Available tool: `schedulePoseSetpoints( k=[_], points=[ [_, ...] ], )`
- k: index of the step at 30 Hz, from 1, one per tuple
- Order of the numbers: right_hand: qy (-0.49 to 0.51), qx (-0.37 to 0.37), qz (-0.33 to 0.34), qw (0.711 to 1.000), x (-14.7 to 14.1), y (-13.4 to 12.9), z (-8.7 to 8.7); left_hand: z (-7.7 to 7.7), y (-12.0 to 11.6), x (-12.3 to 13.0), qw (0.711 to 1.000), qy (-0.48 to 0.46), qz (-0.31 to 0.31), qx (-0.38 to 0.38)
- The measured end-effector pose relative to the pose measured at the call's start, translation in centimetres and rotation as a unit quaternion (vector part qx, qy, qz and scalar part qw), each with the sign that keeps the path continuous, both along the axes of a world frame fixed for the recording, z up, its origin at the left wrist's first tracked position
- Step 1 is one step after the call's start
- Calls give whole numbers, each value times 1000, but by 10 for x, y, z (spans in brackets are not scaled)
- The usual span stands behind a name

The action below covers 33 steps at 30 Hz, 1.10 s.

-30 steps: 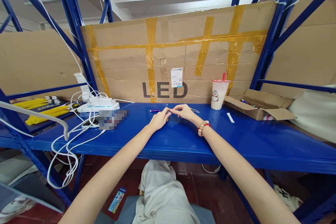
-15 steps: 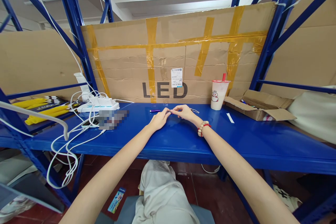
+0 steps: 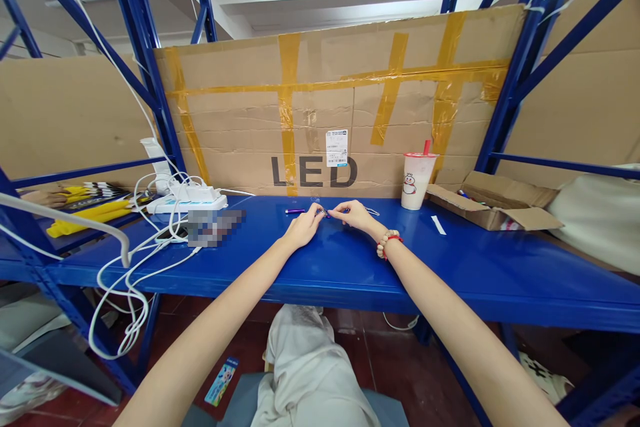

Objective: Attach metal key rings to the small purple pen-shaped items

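Note:
Over the blue table [image 3: 330, 267], my left hand [image 3: 304, 227] and my right hand [image 3: 352, 215] face each other, fingertips a short way apart. Both are closed in a pinch around a small dark purple piece [image 3: 327, 214], too small to name. A slim purple pen-like stick [image 3: 295, 211] shows just left of my left fingers; whether the hand touches it, I cannot tell. Behind my right hand lies a thin silvery loop [image 3: 372, 211], partly hidden. A bead bracelet [image 3: 386, 245] is on my right wrist.
A drink cup [image 3: 418, 180] with a red straw and an open cardboard box [image 3: 493, 203] stand at the right, near a white strip [image 3: 439, 225]. Left are a power strip [image 3: 187, 202], tangled white cables [image 3: 135, 293] and yellow items [image 3: 90, 219], with another person's hand [image 3: 45, 197] beside them.
My fingertips have drawn slightly apart, so more of the small purple piece shows. At the far left, another person's hand has come in over the yellow items.

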State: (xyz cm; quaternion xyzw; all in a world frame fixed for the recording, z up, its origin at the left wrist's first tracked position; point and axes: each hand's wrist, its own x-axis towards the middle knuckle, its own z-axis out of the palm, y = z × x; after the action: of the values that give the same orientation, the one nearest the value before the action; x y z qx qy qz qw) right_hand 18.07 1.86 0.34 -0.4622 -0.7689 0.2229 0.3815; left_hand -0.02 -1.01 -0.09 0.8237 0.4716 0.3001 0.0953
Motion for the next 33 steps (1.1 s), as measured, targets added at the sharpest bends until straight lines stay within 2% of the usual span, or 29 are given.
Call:
schedulePoseSetpoints(
  k=[4,9,15,22,33],
  points=[
    [-67,44,-43,996,6,7,-6,-1,0,0,1000,-7,-5,0],
    [-149,110,-113,976,8,6,-7,-1,0,0,1000,-9,-4,-2],
    [-201,100,-127,966,8,2,-5,-1,1,0,1000,-9,-8,-5],
    [-217,90,-135,963,7,2,-5,-1,1,1,1000,-8,-11,-8],
    [-229,59,-205,950,4,-5,0,0,0,1,1000,-6,-10,-15]
  ],
)
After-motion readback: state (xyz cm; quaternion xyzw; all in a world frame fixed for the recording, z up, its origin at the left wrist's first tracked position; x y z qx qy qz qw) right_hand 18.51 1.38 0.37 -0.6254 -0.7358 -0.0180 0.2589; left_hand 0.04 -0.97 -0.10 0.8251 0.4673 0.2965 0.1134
